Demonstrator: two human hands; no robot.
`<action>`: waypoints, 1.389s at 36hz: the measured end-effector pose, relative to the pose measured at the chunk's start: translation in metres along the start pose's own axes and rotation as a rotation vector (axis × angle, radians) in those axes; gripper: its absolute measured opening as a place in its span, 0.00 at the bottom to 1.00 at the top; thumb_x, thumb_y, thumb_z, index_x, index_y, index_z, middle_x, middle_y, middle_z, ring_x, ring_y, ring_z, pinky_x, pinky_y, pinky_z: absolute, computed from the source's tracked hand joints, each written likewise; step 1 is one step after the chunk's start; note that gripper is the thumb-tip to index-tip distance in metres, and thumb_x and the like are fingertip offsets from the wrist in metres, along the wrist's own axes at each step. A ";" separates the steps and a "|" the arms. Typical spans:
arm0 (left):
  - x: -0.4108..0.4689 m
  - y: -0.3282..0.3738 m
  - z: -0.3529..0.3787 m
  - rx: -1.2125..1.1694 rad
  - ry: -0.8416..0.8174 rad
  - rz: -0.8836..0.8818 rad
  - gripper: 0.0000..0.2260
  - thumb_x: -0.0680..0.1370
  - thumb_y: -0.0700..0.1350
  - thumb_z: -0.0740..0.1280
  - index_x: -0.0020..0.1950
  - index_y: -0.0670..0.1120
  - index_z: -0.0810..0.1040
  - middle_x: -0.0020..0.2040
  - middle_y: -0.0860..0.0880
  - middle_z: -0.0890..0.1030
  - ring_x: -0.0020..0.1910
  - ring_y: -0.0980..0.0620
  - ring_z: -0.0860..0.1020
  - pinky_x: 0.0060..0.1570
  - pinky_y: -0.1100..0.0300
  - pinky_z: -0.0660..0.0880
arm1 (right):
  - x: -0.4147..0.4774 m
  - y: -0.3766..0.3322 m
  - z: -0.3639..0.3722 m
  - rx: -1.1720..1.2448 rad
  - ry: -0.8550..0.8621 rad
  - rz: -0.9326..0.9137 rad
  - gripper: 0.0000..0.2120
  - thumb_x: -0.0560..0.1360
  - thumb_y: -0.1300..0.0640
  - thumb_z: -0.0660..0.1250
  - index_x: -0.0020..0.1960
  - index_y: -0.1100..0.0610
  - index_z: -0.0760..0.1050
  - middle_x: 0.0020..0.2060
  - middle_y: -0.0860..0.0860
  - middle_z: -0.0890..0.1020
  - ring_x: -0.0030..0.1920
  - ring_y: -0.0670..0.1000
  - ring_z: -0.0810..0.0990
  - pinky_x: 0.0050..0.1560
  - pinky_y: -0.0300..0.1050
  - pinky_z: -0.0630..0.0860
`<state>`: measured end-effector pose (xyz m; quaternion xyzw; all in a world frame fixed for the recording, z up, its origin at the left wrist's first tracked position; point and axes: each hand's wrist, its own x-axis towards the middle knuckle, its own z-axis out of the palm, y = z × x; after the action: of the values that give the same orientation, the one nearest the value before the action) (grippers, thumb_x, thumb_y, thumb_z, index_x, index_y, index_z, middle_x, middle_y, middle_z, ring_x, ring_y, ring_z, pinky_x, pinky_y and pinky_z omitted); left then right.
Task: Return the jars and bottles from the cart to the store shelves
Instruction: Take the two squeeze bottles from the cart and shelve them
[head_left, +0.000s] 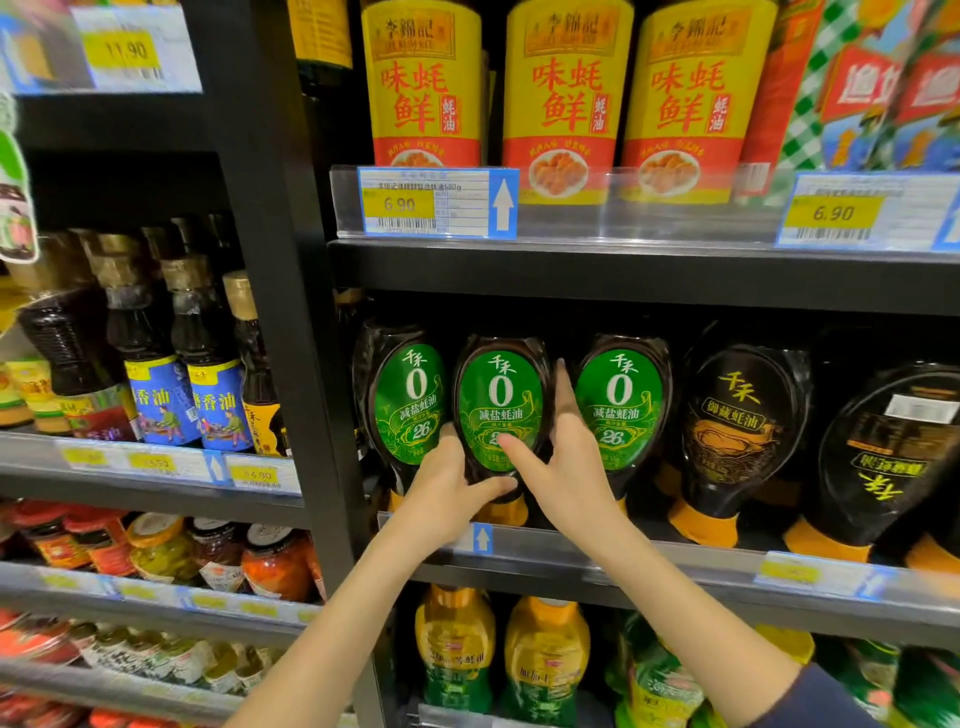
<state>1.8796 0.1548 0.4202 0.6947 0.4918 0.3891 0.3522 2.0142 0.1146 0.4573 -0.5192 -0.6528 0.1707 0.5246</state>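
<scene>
At the middle shelf (675, 569), grips with the left hand (447, 488) the narrow lower end of the green-label bottle (500, 400), thumb curled beneath; pinches its right edge with the right hand (569, 462), thumb on the label, fingers up the gap. Stands cap-down on the shelf, between two matching bottles (410, 400). Seemingly seating it in line; next, calls for releasing both hands without tipping neighbours.

My left hand (445, 491) and right hand (569, 467) grip the dark squeeze bottle (501, 387), green oval label facing me; it stands cap-down on the shelf (675, 569) between two matching bottles (410, 400).
</scene>
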 end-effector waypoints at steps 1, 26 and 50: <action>-0.001 0.001 0.000 -0.003 0.001 -0.004 0.39 0.58 0.62 0.72 0.64 0.49 0.65 0.60 0.50 0.78 0.61 0.52 0.75 0.61 0.48 0.74 | 0.000 -0.001 0.000 0.014 -0.008 0.005 0.45 0.73 0.57 0.69 0.76 0.50 0.41 0.68 0.54 0.71 0.68 0.49 0.69 0.67 0.51 0.70; -0.010 0.009 0.004 0.059 0.063 -0.072 0.26 0.68 0.51 0.74 0.61 0.44 0.70 0.59 0.47 0.78 0.59 0.49 0.76 0.61 0.46 0.74 | 0.005 -0.035 -0.031 -0.013 0.034 -0.269 0.33 0.72 0.59 0.70 0.71 0.48 0.57 0.69 0.40 0.61 0.72 0.39 0.58 0.71 0.32 0.58; -0.050 0.038 0.039 0.584 0.443 0.141 0.53 0.73 0.57 0.68 0.62 0.61 0.17 0.56 0.47 0.79 0.42 0.48 0.81 0.34 0.61 0.71 | -0.037 0.031 -0.048 -0.487 0.205 0.053 0.59 0.67 0.54 0.75 0.66 0.39 0.24 0.76 0.56 0.51 0.53 0.58 0.80 0.51 0.47 0.75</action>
<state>1.9185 0.0932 0.4260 0.6971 0.5972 0.3967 -0.0035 2.0682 0.0798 0.4338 -0.6617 -0.6042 -0.0310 0.4429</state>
